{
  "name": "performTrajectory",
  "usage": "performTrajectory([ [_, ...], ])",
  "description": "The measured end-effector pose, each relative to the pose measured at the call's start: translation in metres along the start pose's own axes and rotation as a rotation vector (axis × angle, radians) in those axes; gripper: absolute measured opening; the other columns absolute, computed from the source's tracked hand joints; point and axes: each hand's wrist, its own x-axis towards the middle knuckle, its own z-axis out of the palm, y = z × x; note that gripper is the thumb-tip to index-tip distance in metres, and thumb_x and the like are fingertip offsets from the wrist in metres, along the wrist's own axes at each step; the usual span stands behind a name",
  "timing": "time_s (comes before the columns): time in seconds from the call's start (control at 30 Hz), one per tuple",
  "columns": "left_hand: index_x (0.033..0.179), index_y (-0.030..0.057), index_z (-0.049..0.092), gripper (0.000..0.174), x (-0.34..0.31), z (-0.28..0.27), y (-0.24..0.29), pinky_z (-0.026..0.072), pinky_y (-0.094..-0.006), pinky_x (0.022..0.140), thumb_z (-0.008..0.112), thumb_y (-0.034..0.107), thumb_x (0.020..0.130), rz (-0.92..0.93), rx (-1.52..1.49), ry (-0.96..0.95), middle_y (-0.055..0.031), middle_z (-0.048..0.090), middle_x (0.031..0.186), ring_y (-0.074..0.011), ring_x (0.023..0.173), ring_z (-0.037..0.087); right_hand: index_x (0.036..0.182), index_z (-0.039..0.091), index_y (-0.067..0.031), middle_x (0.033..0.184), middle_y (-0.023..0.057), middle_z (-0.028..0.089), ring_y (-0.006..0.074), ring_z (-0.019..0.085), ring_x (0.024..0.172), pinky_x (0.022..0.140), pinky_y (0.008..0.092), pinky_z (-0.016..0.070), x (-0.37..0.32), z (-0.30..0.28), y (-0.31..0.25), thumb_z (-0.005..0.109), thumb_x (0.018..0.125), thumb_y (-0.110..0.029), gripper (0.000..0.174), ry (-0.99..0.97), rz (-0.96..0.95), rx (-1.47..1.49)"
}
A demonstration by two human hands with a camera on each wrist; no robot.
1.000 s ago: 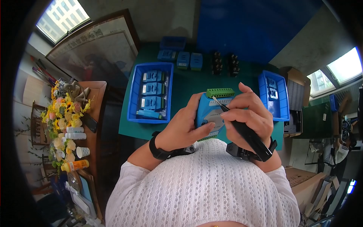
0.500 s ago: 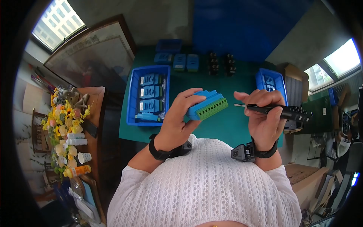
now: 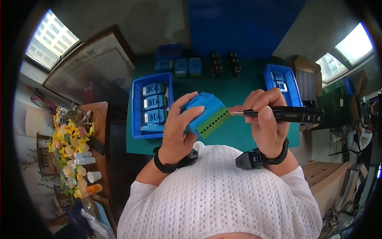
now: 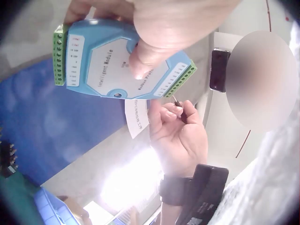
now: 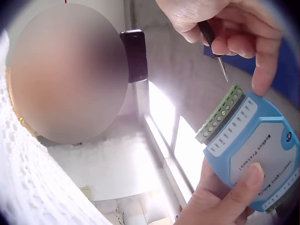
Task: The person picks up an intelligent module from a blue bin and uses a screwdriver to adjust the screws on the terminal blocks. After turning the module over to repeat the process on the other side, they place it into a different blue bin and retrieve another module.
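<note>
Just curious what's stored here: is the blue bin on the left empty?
Not empty: the left blue bin holds several blue modules, seen lying in a column inside its walls.

Bright windows (image 3: 354, 47), grey walls (image 3: 159, 24).

A person's forearms (image 3: 148, 173) angled inward before the chest (image 3: 217, 181), both hands raised near each other. The left hand (image 3: 180, 129) curved in a grip, while the right hand (image 3: 271, 129) pinched between thumb (image 3: 266, 113) and bent fingers (image 3: 274, 95), its palm turned toward the body.
</note>
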Motion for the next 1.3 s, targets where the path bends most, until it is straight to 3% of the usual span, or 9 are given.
performTrajectory([
  [0.33,0.112,0.0196,0.050,0.052,0.0019,-0.0009,0.0023,0.0459,-0.0403,0.083,0.065,-0.005,0.069,0.018,0.048,-0.030,-0.0213,0.045,0.122,-0.0375,0.106,0.049,0.081,0.044,-0.0052,0.066,0.0049,0.046,0.0077,0.044,0.059,0.070,0.0343,0.0537,-0.0008,-0.0018,0.0003,0.048,0.090,-0.028,0.025,-0.045,-0.029,-0.189],
  [1.3,0.113,0.0174,0.051,0.054,0.0019,-0.0013,0.0013,0.0470,-0.0387,0.081,0.068,-0.004,0.066,0.010,0.002,-0.026,-0.0213,0.047,0.121,-0.0370,0.105,0.051,0.082,0.046,-0.0032,0.069,0.0046,0.052,0.0069,0.049,0.061,0.070,0.0275,0.0497,-0.0037,-0.0061,0.0054,0.053,0.089,-0.019,0.019,-0.014,0.010,-0.107],
])
